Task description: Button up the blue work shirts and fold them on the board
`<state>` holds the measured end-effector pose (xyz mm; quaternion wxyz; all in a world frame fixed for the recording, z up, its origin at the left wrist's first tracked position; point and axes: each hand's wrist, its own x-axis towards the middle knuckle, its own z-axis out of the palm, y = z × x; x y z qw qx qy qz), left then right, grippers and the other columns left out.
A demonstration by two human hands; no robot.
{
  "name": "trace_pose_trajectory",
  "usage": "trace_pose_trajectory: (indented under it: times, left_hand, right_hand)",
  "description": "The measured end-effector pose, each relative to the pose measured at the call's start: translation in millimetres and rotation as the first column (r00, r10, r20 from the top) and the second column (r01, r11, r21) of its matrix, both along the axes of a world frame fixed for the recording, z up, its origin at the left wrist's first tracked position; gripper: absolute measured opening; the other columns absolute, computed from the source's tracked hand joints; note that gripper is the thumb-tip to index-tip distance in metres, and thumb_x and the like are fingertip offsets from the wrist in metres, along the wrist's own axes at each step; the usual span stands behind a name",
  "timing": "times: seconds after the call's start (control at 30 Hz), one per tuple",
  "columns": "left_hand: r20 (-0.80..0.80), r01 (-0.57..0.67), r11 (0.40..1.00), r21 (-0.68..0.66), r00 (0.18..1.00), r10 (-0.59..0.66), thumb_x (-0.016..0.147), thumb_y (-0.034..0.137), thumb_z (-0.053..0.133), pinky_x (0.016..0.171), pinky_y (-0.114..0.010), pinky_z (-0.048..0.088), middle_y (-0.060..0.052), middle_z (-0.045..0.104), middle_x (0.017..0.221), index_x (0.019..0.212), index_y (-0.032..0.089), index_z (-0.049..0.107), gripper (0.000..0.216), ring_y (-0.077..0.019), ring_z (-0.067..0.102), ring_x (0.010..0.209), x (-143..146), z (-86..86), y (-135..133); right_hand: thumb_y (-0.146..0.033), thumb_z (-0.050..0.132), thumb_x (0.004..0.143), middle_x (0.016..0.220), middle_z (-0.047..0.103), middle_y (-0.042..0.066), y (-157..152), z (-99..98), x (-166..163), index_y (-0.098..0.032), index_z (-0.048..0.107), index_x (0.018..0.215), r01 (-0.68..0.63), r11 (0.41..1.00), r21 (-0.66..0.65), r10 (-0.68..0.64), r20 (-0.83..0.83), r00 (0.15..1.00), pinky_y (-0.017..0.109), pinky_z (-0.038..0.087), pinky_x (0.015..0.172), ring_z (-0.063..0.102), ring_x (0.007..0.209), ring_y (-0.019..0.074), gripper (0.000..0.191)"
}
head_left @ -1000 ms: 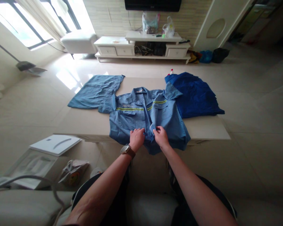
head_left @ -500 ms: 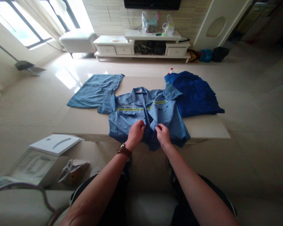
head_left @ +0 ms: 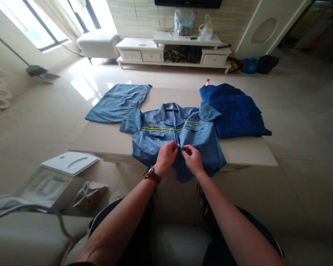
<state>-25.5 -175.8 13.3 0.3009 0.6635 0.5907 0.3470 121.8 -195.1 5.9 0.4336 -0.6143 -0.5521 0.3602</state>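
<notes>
Twelve o'clock on the worktop, the blue shirt lies front up, and here's the left hand pinching one front edge, the right hand the other, nearly meeting! Spreading looks done; closing the front seems unfinished, the collar gaping. Yellow stripes cross the chest, sleeves splayed to nine and three.

Daylight from a window at upper left gleams on a pale tiled floor. Beyond a cream tabletop, a low white cabinet stands against a striped wall, below a black television.
</notes>
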Motion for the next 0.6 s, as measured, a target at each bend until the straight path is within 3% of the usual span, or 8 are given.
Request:
trace_pose_trajectory:
  times: [0.33,0.6]
  left_hand:
    - [-0.004,0.064,0.998,0.022,0.998,-0.064,0.081,0.009,0.062,0.069,-0.029,0.044,-0.005,0.072,0.077,0.083,0.02,0.071,0.014,-0.0192,0.064,0.071,0.2,5.9,-2.6]
    - [0.038,0.089,0.996,0.012,0.995,-0.089,0.083,0.009,0.061,0.07,-0.026,0.046,-0.002,0.071,0.077,0.086,0.018,0.07,0.012,-0.0162,0.064,0.072,1.8,7.5,-2.6]
  right_hand:
    - [-0.035,0.06,0.077,0.089,0.074,0.006,-0.1,2.3,1.7,-0.019,0.071,0.09,-0.028,0.999,0.03,0.027,0.036,0.999,0.032,0.051,0.073,0.062,0.073,0.0205,0.023]
    - [-0.035,0.051,0.081,0.09,0.075,0.007,1.7,-0.6,3.5,-0.019,0.07,0.088,-0.025,0.997,0.071,0.024,0.011,1.0,0.033,0.051,0.079,0.067,0.081,0.0225,0.025]
